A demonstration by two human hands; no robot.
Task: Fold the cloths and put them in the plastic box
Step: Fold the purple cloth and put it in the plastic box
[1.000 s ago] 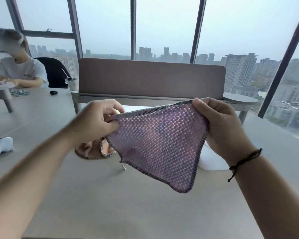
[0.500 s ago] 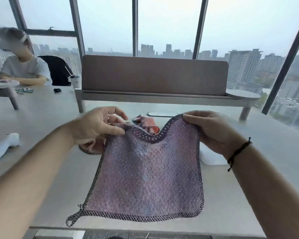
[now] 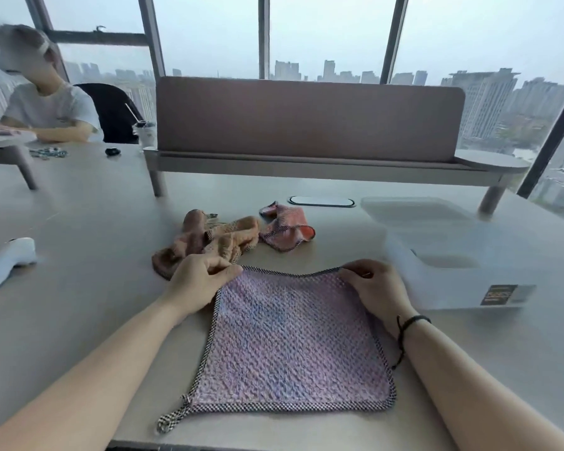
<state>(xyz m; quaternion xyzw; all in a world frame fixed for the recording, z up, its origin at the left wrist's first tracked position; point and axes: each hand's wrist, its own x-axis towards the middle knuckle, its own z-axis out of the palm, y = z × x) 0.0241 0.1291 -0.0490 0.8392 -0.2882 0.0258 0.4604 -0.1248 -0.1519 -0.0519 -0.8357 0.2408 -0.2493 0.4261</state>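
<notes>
A purple woven cloth [image 3: 293,343] with a checked border lies spread flat on the table in front of me. My left hand [image 3: 202,279] pinches its far left corner and my right hand [image 3: 373,284] pinches its far right corner. Behind the left hand sits a crumpled brown cloth [image 3: 209,242], and a crumpled pink cloth [image 3: 287,227] lies just right of it. The clear plastic box [image 3: 450,252] stands to the right of my right hand, its opening facing up.
A grey desk divider [image 3: 306,122] on legs crosses the table behind the cloths. A white object [image 3: 4,262] lies at the left edge. A person sits at the far left with a cup [image 3: 145,133] nearby. The table's front edge runs just below the cloth.
The purple cloth was held up in the air by two corners; both hands have lowered it and it now lies spread flat on the table.
</notes>
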